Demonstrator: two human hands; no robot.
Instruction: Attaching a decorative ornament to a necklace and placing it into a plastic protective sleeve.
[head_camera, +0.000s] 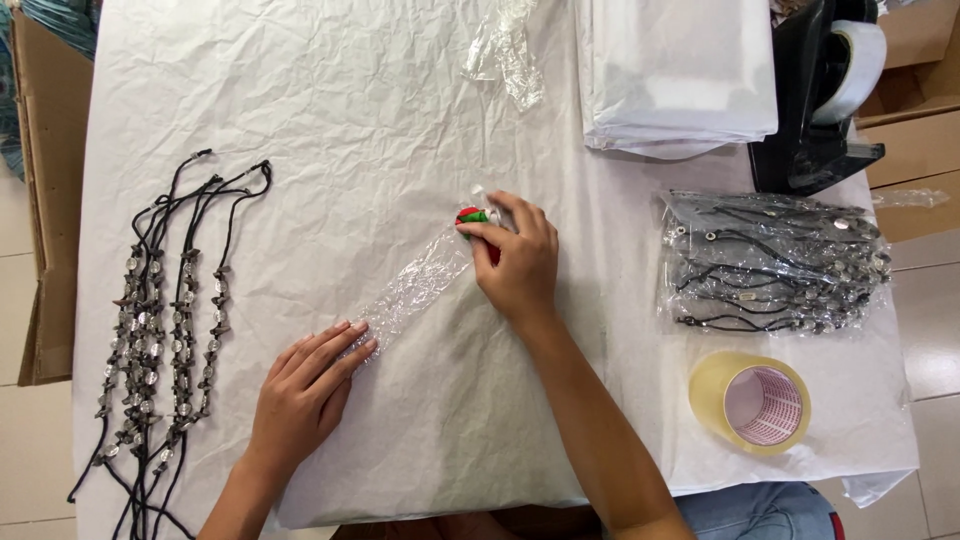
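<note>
Our left hand (305, 390) presses flat, fingers together, on the long clear plastic sleeve (415, 290) at worktop centre; our right hand (515, 260), at two o'clock, pinches its red-and-green end piece (472, 216). Sealing seems underway; steady tension next.

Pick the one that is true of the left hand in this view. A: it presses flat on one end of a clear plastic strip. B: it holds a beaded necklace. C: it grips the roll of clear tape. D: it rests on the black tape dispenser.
A: the left hand lies flat with its fingertips on the near end of the clear plastic strip, on the white paper, away from the tape roll, necklaces and dispenser.
</note>
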